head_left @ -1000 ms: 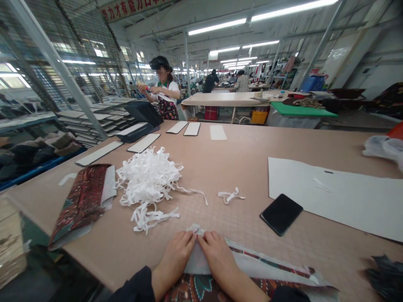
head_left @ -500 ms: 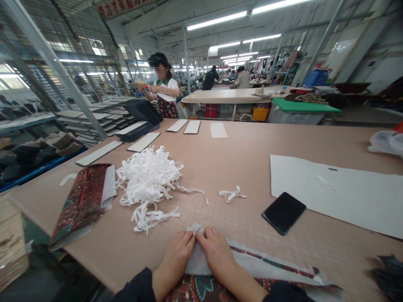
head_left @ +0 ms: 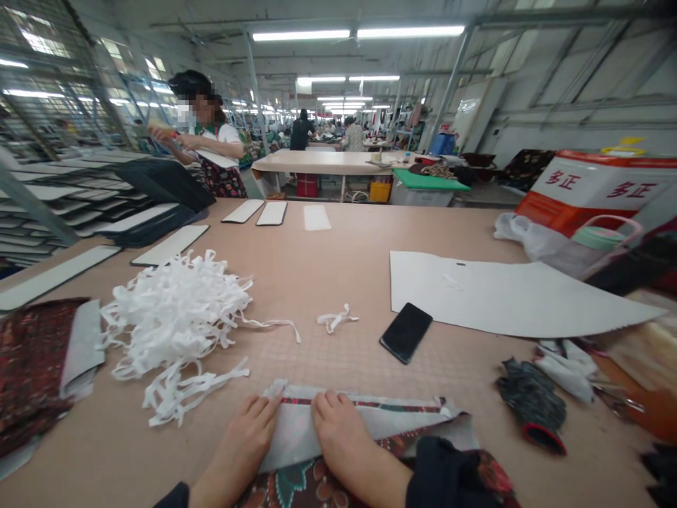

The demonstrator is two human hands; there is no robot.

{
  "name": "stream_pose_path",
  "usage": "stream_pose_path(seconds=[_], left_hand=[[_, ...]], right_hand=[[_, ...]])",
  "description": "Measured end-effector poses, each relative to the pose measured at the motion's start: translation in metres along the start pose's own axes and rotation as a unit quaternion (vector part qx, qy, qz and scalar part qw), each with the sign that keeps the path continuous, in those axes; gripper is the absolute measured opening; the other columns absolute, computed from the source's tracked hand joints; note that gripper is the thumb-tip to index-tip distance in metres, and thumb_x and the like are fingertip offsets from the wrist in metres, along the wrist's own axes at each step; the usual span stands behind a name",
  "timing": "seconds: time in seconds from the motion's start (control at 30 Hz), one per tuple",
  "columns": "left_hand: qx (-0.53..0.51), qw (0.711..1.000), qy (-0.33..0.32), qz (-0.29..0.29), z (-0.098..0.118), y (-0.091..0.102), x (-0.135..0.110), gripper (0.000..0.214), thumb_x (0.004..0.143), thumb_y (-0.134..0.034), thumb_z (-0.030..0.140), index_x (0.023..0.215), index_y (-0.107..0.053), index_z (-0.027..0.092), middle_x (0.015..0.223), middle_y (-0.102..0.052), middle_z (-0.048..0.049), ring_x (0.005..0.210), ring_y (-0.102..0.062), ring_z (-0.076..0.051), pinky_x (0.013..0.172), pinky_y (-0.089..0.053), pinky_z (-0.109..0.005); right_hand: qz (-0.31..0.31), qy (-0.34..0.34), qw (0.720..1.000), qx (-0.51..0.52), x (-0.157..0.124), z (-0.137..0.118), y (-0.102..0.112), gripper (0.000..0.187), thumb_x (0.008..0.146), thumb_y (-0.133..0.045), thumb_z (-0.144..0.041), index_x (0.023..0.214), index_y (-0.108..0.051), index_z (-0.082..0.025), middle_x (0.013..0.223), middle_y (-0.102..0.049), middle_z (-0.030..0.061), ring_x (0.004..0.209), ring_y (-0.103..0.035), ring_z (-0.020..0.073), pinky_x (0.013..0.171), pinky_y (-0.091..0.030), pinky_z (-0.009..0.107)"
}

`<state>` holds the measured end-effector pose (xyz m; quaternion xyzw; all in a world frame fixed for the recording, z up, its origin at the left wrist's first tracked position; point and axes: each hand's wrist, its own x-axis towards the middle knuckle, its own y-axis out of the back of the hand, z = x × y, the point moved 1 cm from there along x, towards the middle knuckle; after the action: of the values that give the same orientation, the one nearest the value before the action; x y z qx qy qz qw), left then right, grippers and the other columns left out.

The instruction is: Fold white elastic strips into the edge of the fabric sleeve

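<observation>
Item: patterned fabric panel (head_left: 370,416) with pale lining, lying flat at the near edge of the bench (head_left: 338,275); long axis runs left to right, folded red-trimmed edge on the far side.

Left hand (head_left: 240,444): flat on the panel's left end, fingers (head_left: 264,409) together and extended, tips at the fold near the corner; pressing, not pinching.

Right hand (head_left: 343,441): flat on the lining just right of the left hand, fingers together, tips at the same fold. The unpressed length of the panel stretches away rightward from this hand, which is the nearer one to it.

Adjacent stock: heap of white strips (head_left: 174,317) far-left of the hands; small loose strip (head_left: 336,319) beyond them; black phone (head_left: 405,332) far-right; white sheet (head_left: 508,296) behind it; dark gloves (head_left: 532,402) at right; second patterned piece (head_left: 37,367) at far left.

Also present: a co-worker (head_left: 204,152) standing at the far left end.
</observation>
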<state>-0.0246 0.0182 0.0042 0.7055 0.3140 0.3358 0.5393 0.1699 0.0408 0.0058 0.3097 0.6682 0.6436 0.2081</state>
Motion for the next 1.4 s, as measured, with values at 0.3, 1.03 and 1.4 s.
stream_pose_path(seconds=[0.3, 1.03, 1.4], left_hand=[[-0.006, 0.999, 0.017, -0.035, -0.001, 0.010, 0.005, 0.037, 0.076, -0.036, -0.002, 0.097, -0.062, 0.014, 0.109, -0.063, -0.0082, 0.086, -0.058, -0.020, 0.083, -0.042, -0.036], [-0.104, 0.994, -0.023, -0.008, 0.124, -0.002, 0.083, 0.032, 0.079, -0.044, 0.005, 0.111, -0.052, 0.008, 0.109, -0.059, -0.0125, 0.100, -0.053, -0.023, 0.088, -0.044, -0.038], [-0.097, 0.994, -0.042, -0.002, 0.127, -0.010, 0.079, 0.036, 0.081, -0.047, 0.013, 0.115, -0.051, 0.006, 0.116, -0.057, -0.0150, 0.104, -0.053, -0.026, 0.090, -0.045, -0.037]], right_hand=[[0.004, -0.138, 0.990, -0.037, -0.107, 0.082, 0.005, 0.034, 0.070, -0.048, 0.007, 0.096, -0.061, -0.011, 0.093, -0.060, 0.0096, 0.083, -0.053, 0.0229, 0.073, -0.042, 0.033], [0.067, -0.134, 0.988, -0.022, -0.054, 0.073, -0.001, 0.015, 0.079, -0.057, -0.006, 0.071, -0.054, -0.017, 0.073, -0.056, 0.0029, 0.070, -0.050, 0.0197, 0.060, -0.035, 0.030], [-0.007, -0.058, 0.998, -0.003, -0.044, 0.083, 0.015, 0.012, 0.080, -0.057, -0.006, 0.073, -0.056, -0.015, 0.076, -0.058, 0.0037, 0.072, -0.052, 0.0178, 0.055, -0.034, 0.028]])
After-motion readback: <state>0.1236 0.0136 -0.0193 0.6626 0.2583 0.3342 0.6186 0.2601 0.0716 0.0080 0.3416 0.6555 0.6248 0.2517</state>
